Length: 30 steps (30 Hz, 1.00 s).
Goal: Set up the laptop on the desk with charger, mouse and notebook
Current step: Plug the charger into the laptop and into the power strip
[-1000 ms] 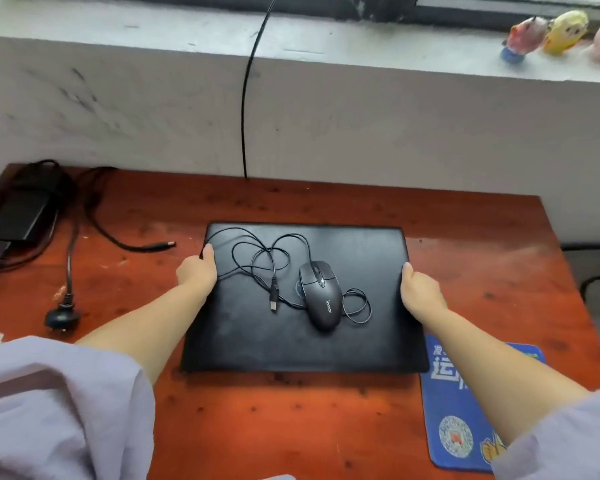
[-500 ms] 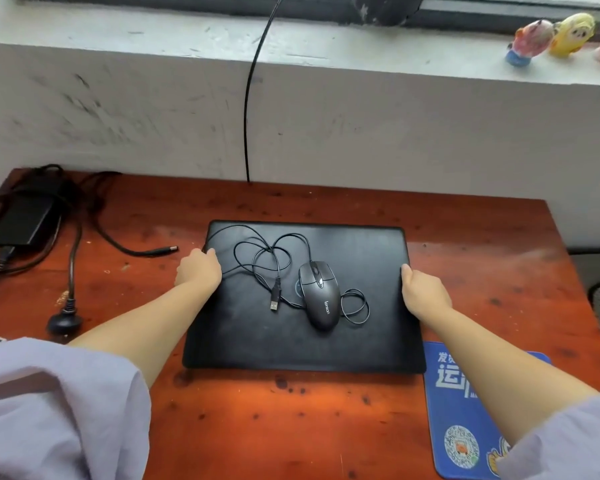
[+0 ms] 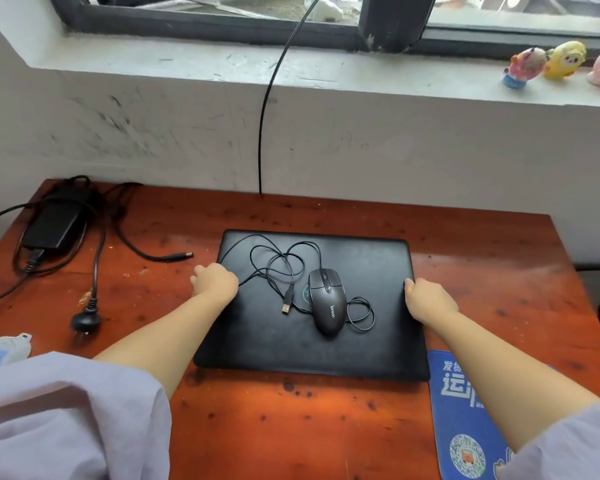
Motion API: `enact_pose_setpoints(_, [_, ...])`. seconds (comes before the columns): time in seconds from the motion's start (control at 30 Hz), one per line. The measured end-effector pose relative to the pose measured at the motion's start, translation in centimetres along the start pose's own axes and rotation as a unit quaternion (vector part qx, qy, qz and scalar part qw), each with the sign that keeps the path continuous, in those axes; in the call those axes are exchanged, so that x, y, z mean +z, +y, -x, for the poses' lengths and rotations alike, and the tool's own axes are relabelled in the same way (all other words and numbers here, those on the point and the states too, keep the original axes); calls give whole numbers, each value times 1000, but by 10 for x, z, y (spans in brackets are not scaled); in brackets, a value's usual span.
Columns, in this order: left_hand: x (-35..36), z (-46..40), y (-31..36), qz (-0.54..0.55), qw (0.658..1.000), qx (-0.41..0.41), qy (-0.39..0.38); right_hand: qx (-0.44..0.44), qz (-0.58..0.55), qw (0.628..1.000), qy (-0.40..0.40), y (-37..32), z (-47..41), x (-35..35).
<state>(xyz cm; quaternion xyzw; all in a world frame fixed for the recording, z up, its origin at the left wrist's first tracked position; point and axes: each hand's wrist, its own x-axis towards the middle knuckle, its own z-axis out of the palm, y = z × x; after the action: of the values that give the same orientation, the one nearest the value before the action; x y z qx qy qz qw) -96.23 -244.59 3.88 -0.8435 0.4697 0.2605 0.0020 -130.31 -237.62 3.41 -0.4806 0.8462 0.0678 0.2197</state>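
A closed black laptop (image 3: 361,344) lies flat in the middle of the reddish wooden desk (image 3: 291,427). On its lid rests a black wired mouse (image 3: 327,304) with its loose cable and USB plug (image 3: 286,306). My left hand (image 3: 215,284) grips the laptop's left edge and my right hand (image 3: 428,299) grips its right edge. The black charger brick (image 3: 54,221) with tangled cords sits at the desk's far left; its barrel plug (image 3: 184,255) and wall plug (image 3: 85,320) lie loose. No notebook is in view.
A blue mouse pad (image 3: 465,410) lies at the front right, partly under the laptop's corner. A white power strip (image 3: 4,349) shows at the left edge. A black cable (image 3: 262,133) hangs down the wall behind the desk. Small toy figures (image 3: 548,64) stand on the windowsill.
The head camera has tilted up, showing more wall and window. My hands stay on the laptop's two side edges; the left hand sits slightly more over the edge.
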Motion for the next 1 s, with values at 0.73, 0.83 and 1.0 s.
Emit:
enact_pose_setpoints(0.73, [-66, -58, -118, -2, 955, 291, -59, -234, -28, 954, 185, -260, 69, 20])
enact_pose_setpoints(0.83, [-75, -81, -118, -39, 932, 356, -53, -225, -15, 958, 175, -292, 69, 28])
enact_pose_setpoints(1.0, [-76, -109, -107, -125, 897, 423, -15, -222, 14, 961, 164, -330, 54, 33])
